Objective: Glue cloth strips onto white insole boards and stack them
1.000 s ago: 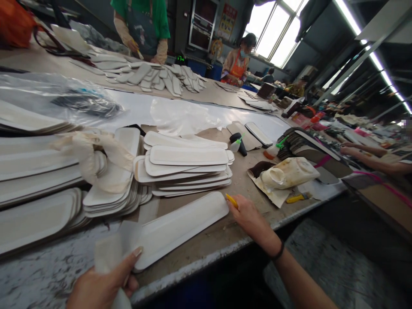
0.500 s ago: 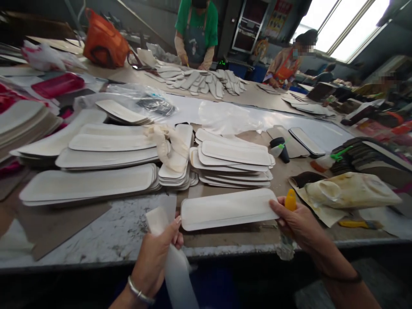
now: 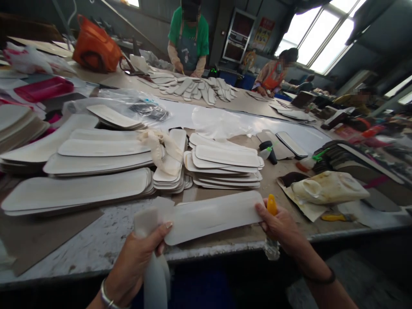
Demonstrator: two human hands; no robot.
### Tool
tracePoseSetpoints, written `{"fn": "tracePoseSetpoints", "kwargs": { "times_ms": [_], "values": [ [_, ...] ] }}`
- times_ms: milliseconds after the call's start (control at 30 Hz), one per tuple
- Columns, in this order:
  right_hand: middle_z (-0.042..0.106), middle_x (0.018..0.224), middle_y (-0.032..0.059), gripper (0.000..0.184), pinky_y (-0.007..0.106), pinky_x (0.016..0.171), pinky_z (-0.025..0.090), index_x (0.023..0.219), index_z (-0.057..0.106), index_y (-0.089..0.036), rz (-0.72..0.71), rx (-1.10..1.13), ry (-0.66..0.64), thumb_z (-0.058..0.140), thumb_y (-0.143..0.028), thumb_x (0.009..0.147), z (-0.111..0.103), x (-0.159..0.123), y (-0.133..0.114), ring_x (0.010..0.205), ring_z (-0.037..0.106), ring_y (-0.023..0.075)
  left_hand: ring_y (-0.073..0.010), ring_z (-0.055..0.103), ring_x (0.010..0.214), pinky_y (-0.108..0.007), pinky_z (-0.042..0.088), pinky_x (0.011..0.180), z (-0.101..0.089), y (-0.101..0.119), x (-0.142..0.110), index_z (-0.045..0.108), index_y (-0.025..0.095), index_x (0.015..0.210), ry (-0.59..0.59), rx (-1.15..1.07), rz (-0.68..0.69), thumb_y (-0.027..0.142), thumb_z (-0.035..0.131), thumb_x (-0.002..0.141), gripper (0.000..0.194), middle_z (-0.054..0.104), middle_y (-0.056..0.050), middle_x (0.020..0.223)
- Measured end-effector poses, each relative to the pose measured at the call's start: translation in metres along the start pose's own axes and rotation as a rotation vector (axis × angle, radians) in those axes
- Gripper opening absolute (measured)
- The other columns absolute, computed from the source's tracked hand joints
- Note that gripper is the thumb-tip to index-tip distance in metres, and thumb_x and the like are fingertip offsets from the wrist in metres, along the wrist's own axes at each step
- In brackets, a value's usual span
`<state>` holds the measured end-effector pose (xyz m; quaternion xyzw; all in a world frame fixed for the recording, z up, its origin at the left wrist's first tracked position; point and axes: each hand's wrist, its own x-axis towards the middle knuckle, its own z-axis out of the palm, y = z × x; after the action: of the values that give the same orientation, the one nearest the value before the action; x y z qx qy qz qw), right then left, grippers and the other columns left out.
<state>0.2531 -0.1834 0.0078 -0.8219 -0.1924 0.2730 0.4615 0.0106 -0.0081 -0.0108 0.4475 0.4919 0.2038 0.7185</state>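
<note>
A long white strip-shaped panel (image 3: pixel 215 216) with rounded ends spans both hands above the near table edge. My left hand (image 3: pixel 135 253) pinches its left end between thumb and fingers. That same hand grips a bunch of thin white strips (image 3: pixel 154 281), which hang down below it and poke up above. At the panel's right end, my right hand (image 3: pixel 280 223) is closed on the corner. A yellow-handled tool (image 3: pixel 272 205) is tucked in its fingers, with a clear, crumpled-looking lower end. Most of the tool is hidden by the hand.
Stacks of white panels (image 3: pixel 77 189) lie on the left, and another stack (image 3: pixel 225 156) stands in the middle. A yellow-handled brush (image 3: pixel 336 217) and a stained plastic container (image 3: pixel 328 187) lie right. Co-workers (image 3: pixel 188 43) stand across the table near an orange bag (image 3: pixel 96 45).
Both hands and the panel sit slightly further left in view, which has also shifted. The panel is tilted more, and its visible face looks plain where a raised border showed before.
</note>
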Motion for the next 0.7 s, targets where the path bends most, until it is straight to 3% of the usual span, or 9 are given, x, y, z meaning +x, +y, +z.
{"fn": "tracePoseSetpoints", "kwargs": {
  "times_ms": [200,300,467,600,700],
  "values": [
    [0.055,0.06,-0.0011,0.036,0.023,0.048,0.038,0.073,0.059,-0.019,-0.101,-0.124,0.048,0.064,-0.055,0.069,0.002,-0.004,-0.006,0.052,0.048,0.013,-0.0078,0.038,0.047,-0.02,0.033,0.044,-0.002,-0.009,0.002,0.049,0.019,0.051,0.04,0.046,-0.015,0.054,0.08,0.051,0.047,0.044,0.006,0.045],
    [0.052,0.057,-0.0026,0.037,0.023,0.045,0.035,0.071,0.058,-0.02,-0.094,-0.079,0.033,0.063,-0.056,0.07,0.003,-0.005,-0.004,0.05,0.045,0.0122,-0.0087,0.038,0.044,-0.021,0.031,0.039,-0.002,-0.014,0.005,0.051,0.019,0.053,0.102,0.034,-0.061,0.054,0.082,0.045,0.048,0.044,0.006,0.044],
    [0.046,0.054,-0.0048,0.038,0.022,0.045,0.032,0.07,0.056,-0.019,-0.097,-0.032,-0.006,0.062,-0.057,0.072,0.002,-0.005,0.002,0.047,0.038,0.01,-0.0085,0.038,0.042,-0.02,0.03,0.037,-0.003,-0.023,0.007,0.051,0.019,0.054,0.129,0.035,-0.055,0.055,0.081,0.048,0.047,0.044,0.006,0.042],
    [0.041,0.051,-0.0061,0.038,0.021,0.043,0.029,0.068,0.053,-0.02,-0.094,0.0,-0.036,0.062,-0.056,0.073,0.001,-0.005,0.004,0.046,0.034,0.0089,-0.0088,0.039,0.042,-0.021,0.033,0.037,-0.001,-0.022,0.006,0.046,0.02,0.047,0.128,0.069,-0.063,0.053,0.079,0.053,0.047,0.044,0.005,0.042],
    [0.039,0.051,-0.007,0.039,0.02,0.041,0.026,0.067,0.051,-0.02,-0.072,0.071,-0.059,0.063,-0.057,0.073,0.002,-0.006,0.006,0.045,0.032,0.0077,-0.0112,0.04,0.041,-0.024,0.037,0.037,0.001,-0.021,0.006,0.041,0.021,0.04,0.061,0.083,-0.084,0.054,0.076,0.056,0.051,0.041,0.004,0.041]
  ]
}}
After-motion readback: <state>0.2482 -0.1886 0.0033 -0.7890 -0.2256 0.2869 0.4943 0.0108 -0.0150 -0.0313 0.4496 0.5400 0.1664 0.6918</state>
